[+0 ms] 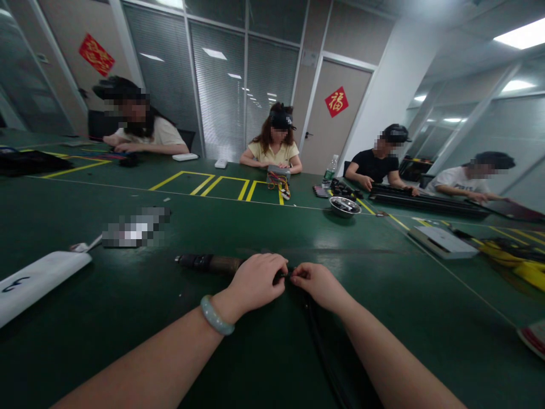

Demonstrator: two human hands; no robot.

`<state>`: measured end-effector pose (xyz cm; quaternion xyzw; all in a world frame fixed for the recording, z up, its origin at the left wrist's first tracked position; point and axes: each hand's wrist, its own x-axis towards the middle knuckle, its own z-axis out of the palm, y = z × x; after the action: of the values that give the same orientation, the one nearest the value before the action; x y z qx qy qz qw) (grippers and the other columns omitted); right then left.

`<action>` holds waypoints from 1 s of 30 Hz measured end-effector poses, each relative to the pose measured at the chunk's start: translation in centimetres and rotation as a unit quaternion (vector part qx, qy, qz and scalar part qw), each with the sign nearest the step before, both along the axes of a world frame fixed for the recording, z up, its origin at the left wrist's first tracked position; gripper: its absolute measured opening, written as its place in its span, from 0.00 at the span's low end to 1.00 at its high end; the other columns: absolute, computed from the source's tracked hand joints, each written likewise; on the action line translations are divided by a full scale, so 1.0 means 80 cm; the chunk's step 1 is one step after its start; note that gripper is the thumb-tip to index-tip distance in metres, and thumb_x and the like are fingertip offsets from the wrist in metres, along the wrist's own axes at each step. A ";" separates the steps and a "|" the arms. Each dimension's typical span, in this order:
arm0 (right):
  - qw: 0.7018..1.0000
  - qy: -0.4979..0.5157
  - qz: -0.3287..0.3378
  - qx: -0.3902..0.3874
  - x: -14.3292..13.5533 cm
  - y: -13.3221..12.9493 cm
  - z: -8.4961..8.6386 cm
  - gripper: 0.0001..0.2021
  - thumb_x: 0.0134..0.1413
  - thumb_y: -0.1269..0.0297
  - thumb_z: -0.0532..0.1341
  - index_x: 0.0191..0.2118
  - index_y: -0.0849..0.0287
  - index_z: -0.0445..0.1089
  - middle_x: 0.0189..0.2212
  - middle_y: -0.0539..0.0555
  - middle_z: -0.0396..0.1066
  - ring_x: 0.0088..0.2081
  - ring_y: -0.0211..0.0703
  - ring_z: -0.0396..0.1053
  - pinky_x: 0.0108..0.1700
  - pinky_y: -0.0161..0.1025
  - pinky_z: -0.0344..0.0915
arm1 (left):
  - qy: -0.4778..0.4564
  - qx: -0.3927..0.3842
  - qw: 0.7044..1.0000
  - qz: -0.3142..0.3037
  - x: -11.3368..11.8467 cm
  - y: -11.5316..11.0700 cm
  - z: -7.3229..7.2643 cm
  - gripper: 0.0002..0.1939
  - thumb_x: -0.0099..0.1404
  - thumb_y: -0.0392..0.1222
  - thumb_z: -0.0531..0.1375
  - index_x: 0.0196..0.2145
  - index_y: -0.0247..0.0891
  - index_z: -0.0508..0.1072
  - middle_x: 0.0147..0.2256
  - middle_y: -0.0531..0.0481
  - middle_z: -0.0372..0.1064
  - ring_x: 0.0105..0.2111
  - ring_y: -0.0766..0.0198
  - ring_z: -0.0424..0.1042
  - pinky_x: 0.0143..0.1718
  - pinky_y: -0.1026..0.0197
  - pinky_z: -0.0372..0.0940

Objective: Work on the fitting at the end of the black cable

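Observation:
A dark, slim tool that looks like an electric screwdriver (213, 263) lies on the green table, its tip pointing left. My left hand (259, 284) is wrapped over its right end, with a pale green bangle (216, 316) on the wrist. Close beside it, my right hand (317, 287) pinches with thumb and fingertips at a small dark piece by the tool's end. What exactly those fingertips grip is partly hidden. A black cable (319, 341) runs from near the right hand down towards the table's front edge.
On the left are a white power bank-like block (46, 284) and a blurred phone-like object (136, 227). A metal bowl (344, 207) with dark parts stands beyond my hands. A pale flat box (443, 242) lies right. Several co-workers sit across the table.

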<state>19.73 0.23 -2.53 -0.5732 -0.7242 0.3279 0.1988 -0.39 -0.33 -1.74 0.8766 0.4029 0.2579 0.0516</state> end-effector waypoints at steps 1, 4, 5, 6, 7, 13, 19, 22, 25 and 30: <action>1.000 -0.001 0.001 0.002 0.000 0.000 0.001 0.08 0.53 0.62 0.60 0.35 0.59 0.74 0.27 0.49 0.73 0.27 0.36 0.66 0.28 0.32 0.56 | -0.001 0.001 1.000 0.000 0.000 0.000 0.000 0.05 0.60 0.37 0.57 0.36 0.40 0.69 0.42 0.49 0.71 0.43 0.57 0.69 0.48 0.51 0.62; 1.000 0.004 0.007 0.007 0.000 -0.002 0.004 0.07 0.53 0.63 0.61 0.34 0.58 0.74 0.27 0.49 0.73 0.28 0.36 0.66 0.29 0.32 0.57 | 0.000 0.003 1.000 0.003 0.001 0.001 -0.001 0.05 0.61 0.37 0.57 0.36 0.40 0.69 0.42 0.49 0.71 0.43 0.57 0.69 0.48 0.51 0.62; 1.000 0.005 0.006 0.007 -0.001 -0.002 0.004 0.07 0.53 0.63 0.61 0.34 0.58 0.74 0.27 0.49 0.73 0.28 0.36 0.66 0.29 0.32 0.57 | 0.001 0.003 1.000 0.003 0.000 0.001 -0.001 0.05 0.61 0.36 0.56 0.36 0.40 0.69 0.42 0.49 0.71 0.43 0.57 0.69 0.48 0.51 0.62; 1.000 0.004 0.006 0.006 -0.001 -0.002 0.005 0.07 0.53 0.62 0.61 0.34 0.58 0.74 0.27 0.49 0.73 0.28 0.36 0.67 0.29 0.32 0.57 | 0.002 0.003 1.000 0.003 0.000 0.001 -0.001 0.05 0.61 0.35 0.56 0.36 0.40 0.70 0.42 0.50 0.71 0.43 0.58 0.69 0.49 0.51 0.62; 1.000 0.003 0.005 0.005 -0.001 -0.002 0.005 0.07 0.53 0.62 0.61 0.34 0.58 0.74 0.27 0.49 0.73 0.28 0.36 0.67 0.29 0.32 0.58 | 0.004 0.002 1.000 0.002 0.000 0.002 -0.001 0.06 0.60 0.35 0.56 0.36 0.40 0.70 0.42 0.50 0.71 0.43 0.58 0.69 0.49 0.51 0.62; 1.000 -0.003 0.001 0.000 -0.001 -0.002 0.003 0.08 0.53 0.61 0.61 0.34 0.59 0.74 0.28 0.50 0.73 0.28 0.37 0.67 0.29 0.32 0.57 | 0.015 0.004 1.000 0.003 -0.001 0.000 0.000 0.07 0.60 0.35 0.56 0.38 0.40 0.70 0.42 0.49 0.70 0.43 0.58 0.70 0.48 0.52 0.62; 1.000 -0.004 0.008 0.000 -0.001 -0.001 0.005 0.08 0.53 0.62 0.61 0.35 0.58 0.75 0.28 0.49 0.73 0.28 0.37 0.67 0.29 0.32 0.57 | 0.011 0.010 1.000 0.017 0.000 0.002 -0.002 0.06 0.63 0.40 0.57 0.38 0.40 0.69 0.42 0.49 0.70 0.43 0.57 0.69 0.46 0.53 0.63; 1.000 -0.011 0.004 0.006 -0.001 -0.001 0.005 0.07 0.53 0.62 0.60 0.34 0.57 0.75 0.26 0.49 0.73 0.27 0.36 0.66 0.28 0.32 0.56 | 0.013 0.006 1.000 0.009 0.000 0.004 -0.002 0.04 0.63 0.40 0.58 0.37 0.40 0.70 0.43 0.49 0.70 0.44 0.58 0.69 0.48 0.52 0.62; 1.000 -0.007 0.011 0.012 -0.001 -0.001 0.002 0.08 0.53 0.61 0.60 0.34 0.58 0.74 0.27 0.49 0.73 0.27 0.37 0.66 0.29 0.32 0.57 | 0.012 0.000 1.000 0.001 -0.001 0.005 -0.002 0.03 0.63 0.39 0.58 0.36 0.41 0.71 0.44 0.51 0.70 0.45 0.58 0.69 0.48 0.53 0.62; 1.000 0.001 0.010 0.014 -0.001 -0.002 0.000 0.08 0.54 0.61 0.60 0.34 0.58 0.74 0.28 0.49 0.73 0.28 0.37 0.67 0.30 0.32 0.57 | 0.016 -0.004 1.000 -0.008 -0.002 0.006 -0.002 0.03 0.64 0.39 0.59 0.37 0.42 0.72 0.45 0.51 0.70 0.46 0.58 0.69 0.48 0.53 0.62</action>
<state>19.62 0.06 -2.50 -0.5628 -0.7342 0.3203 0.2041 -0.52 0.18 -1.88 0.8835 0.3981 0.2417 0.0507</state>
